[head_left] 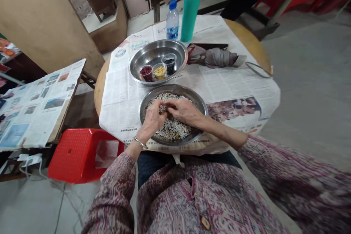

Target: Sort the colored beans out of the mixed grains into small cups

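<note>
A steel basin (203,111) in front of me holds mixed grains (175,129), mostly white, with yellow and dark ones among them. My left hand (153,119) is cupped above them, its fingers curled around a small heap of the mixed grains. Over the basin's middle, my right hand (185,111) meets the left one, with thumb and fingers drawn together. What lies in the right fingers is too small to make out. Behind stands a second steel basin (142,53) with three clear cups: dark red beans (146,74), yellow grains (159,72) and black beans (170,66).
Newspaper (233,84) covers the round table. A water bottle (172,22), a teal flask (191,11) and a folded umbrella (216,57) stand or lie at the back. A red stool (71,155) and a newspaper-covered table (35,106) are on the left.
</note>
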Available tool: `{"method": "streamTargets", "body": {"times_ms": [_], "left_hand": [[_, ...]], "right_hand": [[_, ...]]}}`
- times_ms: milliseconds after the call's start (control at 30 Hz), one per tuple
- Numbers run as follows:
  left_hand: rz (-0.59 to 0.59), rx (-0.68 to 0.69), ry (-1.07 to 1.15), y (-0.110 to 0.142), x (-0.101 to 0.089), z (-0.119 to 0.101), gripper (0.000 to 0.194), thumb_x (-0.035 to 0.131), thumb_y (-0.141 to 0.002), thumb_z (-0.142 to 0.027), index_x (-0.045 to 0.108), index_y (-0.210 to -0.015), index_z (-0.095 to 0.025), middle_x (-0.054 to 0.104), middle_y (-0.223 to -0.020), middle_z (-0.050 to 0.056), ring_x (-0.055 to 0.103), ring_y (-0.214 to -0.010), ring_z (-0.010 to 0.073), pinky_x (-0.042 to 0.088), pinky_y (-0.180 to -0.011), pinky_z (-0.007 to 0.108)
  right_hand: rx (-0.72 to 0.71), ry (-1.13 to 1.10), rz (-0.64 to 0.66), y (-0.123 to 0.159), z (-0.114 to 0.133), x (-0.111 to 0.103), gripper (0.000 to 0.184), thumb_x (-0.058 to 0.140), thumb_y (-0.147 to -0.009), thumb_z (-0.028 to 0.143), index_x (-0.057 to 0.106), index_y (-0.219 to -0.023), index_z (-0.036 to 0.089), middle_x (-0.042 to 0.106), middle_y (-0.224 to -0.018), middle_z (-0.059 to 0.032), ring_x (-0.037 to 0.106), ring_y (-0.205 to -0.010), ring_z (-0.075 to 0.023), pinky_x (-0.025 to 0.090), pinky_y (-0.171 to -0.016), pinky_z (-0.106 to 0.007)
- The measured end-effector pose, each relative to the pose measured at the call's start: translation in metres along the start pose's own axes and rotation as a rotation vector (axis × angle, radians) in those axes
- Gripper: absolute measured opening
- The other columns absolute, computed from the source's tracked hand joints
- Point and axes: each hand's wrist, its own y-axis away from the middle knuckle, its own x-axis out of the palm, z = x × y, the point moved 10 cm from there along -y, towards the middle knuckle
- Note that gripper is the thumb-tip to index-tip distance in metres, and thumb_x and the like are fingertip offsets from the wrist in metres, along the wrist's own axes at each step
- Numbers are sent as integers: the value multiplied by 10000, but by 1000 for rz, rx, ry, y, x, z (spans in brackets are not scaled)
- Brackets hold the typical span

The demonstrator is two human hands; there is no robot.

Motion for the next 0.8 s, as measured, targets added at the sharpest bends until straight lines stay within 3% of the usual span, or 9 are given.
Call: {"method": "streamTargets", "body": {"times_ms": [100,167,267,367,433,567,800], "left_hand": [[-138,52,-100,-8,-18,4,254,615,-839,-28,577,-1031,-190,625,-1055,53,627,-954,181,551,-865,334],[-168,53,-208,-7,-23,8,235,564,-877,-25,582,-1048,-184,619,-1085,74,616,-1020,199,534,-952,374],[-119,36,-409,-3,-16,10,306,491,-903,-11,568,-1161,-156,608,-1184,118,564,-1166,243,468,-1070,429],[-50,-9,-568,-2,-5,12,357,467,-937,-58,513,-1285,-123,574,-1276,156,537,-1205,277,464,-1057,436],[-31,-49,-615,-6,0,14,330,455,-977,-123,503,-1303,-110,577,-1256,169,550,-1170,288,480,-1012,434],[-57,-98,-584,-16,3,15,255,445,-1020,-219,547,-1232,-123,589,-1156,159,584,-1083,276,497,-951,417],[-11,-90,-430,-15,14,-2,186,483,-1014,-215,568,-1167,-151,565,-1145,146,568,-1106,274,487,-971,425]], "right_hand": [[-27,-40,-201,-6,-5,-17,332,507,-866,190,723,-1119,185,754,-1057,-108,679,-922,-240,503,-884,-386],[-71,-69,-318,0,-6,-26,328,501,-855,174,716,-1102,188,738,-1110,-116,665,-1029,-261,495,-971,-443],[-123,-121,-430,20,-6,-33,303,496,-880,192,701,-1103,204,731,-1124,-103,649,-1088,-258,487,-1010,-469],[-151,-69,-521,48,-2,-40,278,492,-920,214,697,-1108,205,732,-1141,-99,634,-1103,-255,485,-1007,-459],[-142,35,-550,62,2,-42,266,494,-921,208,708,-1080,208,738,-1131,-96,622,-1107,-270,479,-988,-463],[-90,180,-487,69,2,-37,254,493,-909,190,723,-1015,211,752,-1084,-95,629,-1059,-286,469,-934,-462],[-73,87,-551,71,-3,-41,267,490,-905,163,714,-1036,226,756,-1075,-74,653,-1024,-261,490,-929,-431]]}}
